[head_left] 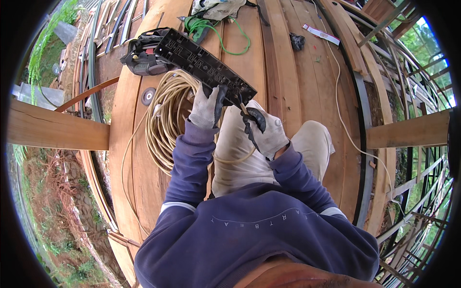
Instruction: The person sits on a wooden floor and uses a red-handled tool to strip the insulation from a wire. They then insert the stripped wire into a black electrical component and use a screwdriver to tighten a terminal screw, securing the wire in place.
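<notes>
Left hand [207, 108], gloved, closed on the near edge of one black socket-strip shell [206, 62], which slants up-left above one cable coil [163, 113]. Right hand [268, 132], gloved, curled round one thin tan piece [244, 109], tool or wire end, can't tell, at the shell's right end. Step looks like working on that end; next move likely calls for steady left hold, fine right-hand control. Also, left to right: one black-grey bag [144, 54], shell's left end; one abrasive disc [148, 96], below-left of shell; one green cord [196, 24], above it; one red-white packet [321, 34], well right of it.
</notes>
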Demonstrator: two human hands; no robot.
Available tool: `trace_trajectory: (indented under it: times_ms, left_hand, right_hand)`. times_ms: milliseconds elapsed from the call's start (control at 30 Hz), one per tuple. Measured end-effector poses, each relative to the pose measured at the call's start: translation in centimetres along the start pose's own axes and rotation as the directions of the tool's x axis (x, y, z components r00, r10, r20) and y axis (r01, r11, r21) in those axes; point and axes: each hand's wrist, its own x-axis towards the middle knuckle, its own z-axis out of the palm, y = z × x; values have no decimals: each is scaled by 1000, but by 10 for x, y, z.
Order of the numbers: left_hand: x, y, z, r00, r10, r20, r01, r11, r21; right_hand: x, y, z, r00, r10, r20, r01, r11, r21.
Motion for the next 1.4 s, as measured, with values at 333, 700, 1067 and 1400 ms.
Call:
trace_trajectory:
  times_ms: [333,700,1067,1400]
  left_hand:
    - [2,1,-18,973,-190,128,211,961,-180]
    - [-16,28,0,965,-230,127,262,801,-538]
    - [-23,22,18,980,-198,-4,176,884,-434]
    - [-24,58,32,923,-363,-124,273,849,-451]
  right_hand:
    - [0,7,0,997,-64,43,66,996,-60]
    - [5,1,3,998,27,62,-29,999,36]
    - [3,9,7,988,-140,-66,136,988,-69]
    - [9,-19,-15,967,-163,-194,135,979,-150]
